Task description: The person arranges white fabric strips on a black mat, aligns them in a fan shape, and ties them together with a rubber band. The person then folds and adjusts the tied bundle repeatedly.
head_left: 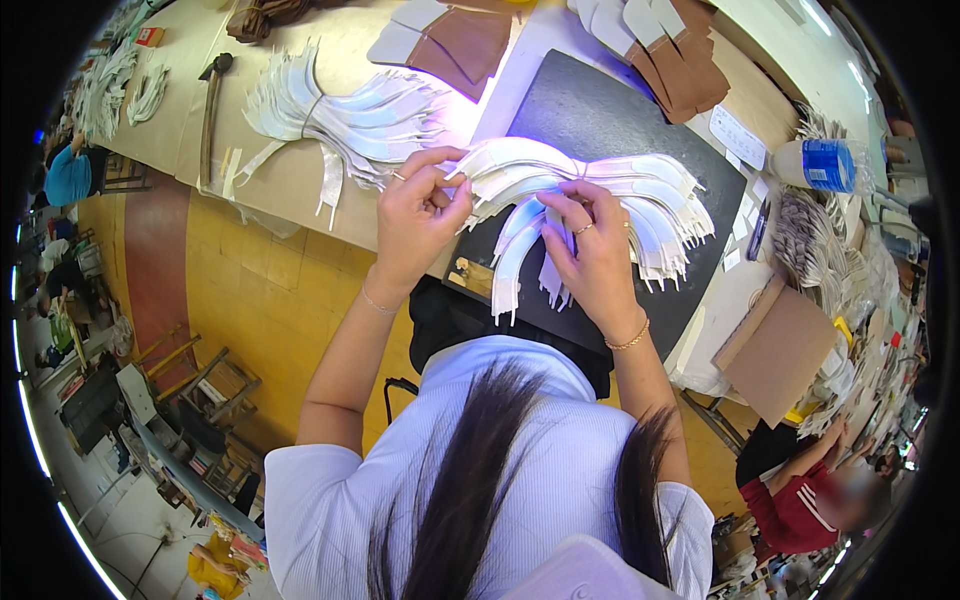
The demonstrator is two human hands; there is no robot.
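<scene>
A bundle of curved white strips (pixel 650 190), tied round its middle, lies fanned out on a black mat (pixel 590 90) in front of me. My left hand (pixel 418 212) is at the bundle's left end, thumb and forefinger pinched on the tip of a white strip. Over the middle of the bundle, beside the tie, my right hand (pixel 595 240) has its fingers bent and closed on several strips that hang toward me. Its fingertips partly cover what they grip. A second tied bundle of white strips (pixel 350 115) rests on the table to the left.
A hammer (pixel 212 120) lies at the left. Brown and white flat pieces (pixel 445 50) sit at the back, with more brown pieces (pixel 680 70) farther right. On the right are a blue-labelled jar (pixel 825 165), a pen (pixel 758 230) and a cardboard piece (pixel 780 350). A red-sleeved person (pixel 800 510) is nearby.
</scene>
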